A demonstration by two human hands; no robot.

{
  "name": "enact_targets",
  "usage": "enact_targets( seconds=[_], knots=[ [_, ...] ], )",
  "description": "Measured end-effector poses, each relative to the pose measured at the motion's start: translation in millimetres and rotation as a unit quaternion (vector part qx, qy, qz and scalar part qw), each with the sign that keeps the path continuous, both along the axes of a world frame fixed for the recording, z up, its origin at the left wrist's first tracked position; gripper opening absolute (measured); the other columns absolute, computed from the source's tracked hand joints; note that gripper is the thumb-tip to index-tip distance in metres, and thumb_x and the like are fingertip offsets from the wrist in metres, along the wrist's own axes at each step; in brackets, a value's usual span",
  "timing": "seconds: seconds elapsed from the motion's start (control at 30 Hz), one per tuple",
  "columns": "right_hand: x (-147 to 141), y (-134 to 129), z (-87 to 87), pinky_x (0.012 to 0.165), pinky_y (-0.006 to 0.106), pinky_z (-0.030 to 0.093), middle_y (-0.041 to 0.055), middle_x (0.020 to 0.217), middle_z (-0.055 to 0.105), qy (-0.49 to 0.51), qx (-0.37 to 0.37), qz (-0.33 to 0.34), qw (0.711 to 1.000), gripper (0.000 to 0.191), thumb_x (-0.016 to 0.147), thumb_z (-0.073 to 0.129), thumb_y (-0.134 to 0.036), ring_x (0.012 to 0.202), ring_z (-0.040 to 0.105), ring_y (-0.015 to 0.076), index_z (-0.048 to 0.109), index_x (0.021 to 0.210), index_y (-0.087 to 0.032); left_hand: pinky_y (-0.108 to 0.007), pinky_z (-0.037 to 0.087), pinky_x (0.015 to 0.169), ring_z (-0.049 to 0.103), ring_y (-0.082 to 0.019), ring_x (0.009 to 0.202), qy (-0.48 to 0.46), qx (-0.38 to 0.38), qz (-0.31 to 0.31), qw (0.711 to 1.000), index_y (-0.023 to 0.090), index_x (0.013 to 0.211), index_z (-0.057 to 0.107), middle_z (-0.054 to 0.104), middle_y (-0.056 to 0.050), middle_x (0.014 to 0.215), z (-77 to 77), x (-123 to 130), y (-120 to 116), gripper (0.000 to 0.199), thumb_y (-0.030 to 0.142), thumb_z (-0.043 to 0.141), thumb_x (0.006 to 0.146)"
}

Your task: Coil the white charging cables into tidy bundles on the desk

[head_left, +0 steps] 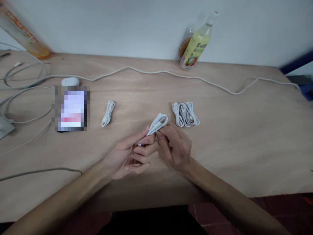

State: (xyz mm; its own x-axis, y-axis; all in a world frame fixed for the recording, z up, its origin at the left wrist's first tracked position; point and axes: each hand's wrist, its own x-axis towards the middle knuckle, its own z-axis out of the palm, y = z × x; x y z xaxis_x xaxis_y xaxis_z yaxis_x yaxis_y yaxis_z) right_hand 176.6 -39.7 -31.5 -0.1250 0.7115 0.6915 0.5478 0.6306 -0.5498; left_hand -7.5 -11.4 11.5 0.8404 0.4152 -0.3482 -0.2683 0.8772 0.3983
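Over the front half of the table, my left hand (132, 151) grips a folded white USB cable (157, 124) between thumb and fingers. Its loops and a plug stick up past the fingertips. My right hand (176, 143) is closed in a pinch at the lower right side of this bundle; what lies between its fingertips is too small to make out. Beyond the right hand, several similar white cable bundles (186, 114) lie side by side. One single bundled white cable (108, 113) rests to the left, apart from them.
A phone (72, 109) with a blurred screen and a white earbud case (70, 81) lie at left. A long white cord (166, 71) crosses the wooden table (244, 137). Bottles stand near the wall: a yellow-labelled one (198, 45) and an orange drink (36, 49).
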Motion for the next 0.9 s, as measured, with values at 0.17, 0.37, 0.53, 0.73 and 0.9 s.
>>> enact_targets(
  seconds=[0.17, 0.37, 0.53, 0.73, 0.9],
  knots=[
    [-4.3, -4.1, 6.7, 0.063, 0.029, 0.043, -0.0042, 0.078, 0.056, 0.094, -0.103, 0.041, 0.989, 0.023, 0.109, 0.052, -0.010, 0.067, 0.052, 0.0129, 0.057, 0.092, -0.025, -0.015, 0.019, 0.038, 0.009, -0.008, 0.050, 0.067, 0.080, 0.017, 0.994, 0.023, 0.078, 0.046, 0.028, 0.011, 0.063, 1.2, 4.6, -0.7, 0.048, 0.054, 0.070, 0.104],
    [-14.5, -5.6, 9.2, 0.057, 0.026, 0.040, -0.0045, 0.076, 0.057, 0.305, -0.242, 0.114, 0.914, 0.026, 0.115, 0.052, -0.028, 0.062, 0.046, 0.0116, 0.061, 0.090, -0.025, -0.019, 0.014, 0.045, 0.015, -0.007, 0.051, 0.113, 0.171, 0.065, 0.977, 0.021, 0.080, 0.049, 0.033, 0.009, 0.066, -3.7, 10.4, -5.2, 0.046, 0.055, 0.063, 0.107],
    [-18.9, -3.1, 3.5, 0.047, 0.025, 0.031, -0.0066, 0.070, 0.045, 0.404, -0.328, 0.134, 0.843, 0.035, 0.108, 0.064, -0.053, 0.055, 0.033, 0.0113, 0.057, 0.087, -0.026, -0.022, 0.015, 0.048, 0.021, -0.008, 0.055, 0.138, 0.243, 0.106, 0.954, 0.021, 0.080, 0.053, 0.039, 0.007, 0.068, -10.8, 13.5, -7.7, 0.048, 0.059, 0.070, 0.103],
    [-12.8, -0.4, 12.4, 0.043, 0.024, 0.019, -0.0099, 0.069, 0.036, 0.463, -0.436, 0.171, 0.753, 0.034, 0.097, 0.074, -0.053, 0.051, 0.018, 0.0093, 0.053, 0.087, -0.027, -0.026, 0.026, 0.055, 0.030, -0.012, 0.062, 0.203, 0.338, 0.128, 0.910, 0.021, 0.084, 0.058, 0.042, 0.004, 0.074, -12.5, 10.0, -8.4, 0.044, 0.056, 0.062, 0.109],
    [1.0, 4.7, 20.8, 0.041, 0.024, 0.013, -0.0144, 0.055, 0.022, 0.444, -0.503, 0.245, 0.700, 0.038, 0.098, 0.071, -0.050, 0.043, 0.013, 0.0072, 0.050, 0.078, -0.026, -0.029, 0.035, 0.068, 0.044, -0.015, 0.072, 0.280, 0.519, 0.118, 0.799, 0.021, 0.077, 0.059, 0.049, 0.002, 0.076, -6.2, 2.8, -6.7, 0.041, 0.042, 0.058, 0.113]
  ],
)
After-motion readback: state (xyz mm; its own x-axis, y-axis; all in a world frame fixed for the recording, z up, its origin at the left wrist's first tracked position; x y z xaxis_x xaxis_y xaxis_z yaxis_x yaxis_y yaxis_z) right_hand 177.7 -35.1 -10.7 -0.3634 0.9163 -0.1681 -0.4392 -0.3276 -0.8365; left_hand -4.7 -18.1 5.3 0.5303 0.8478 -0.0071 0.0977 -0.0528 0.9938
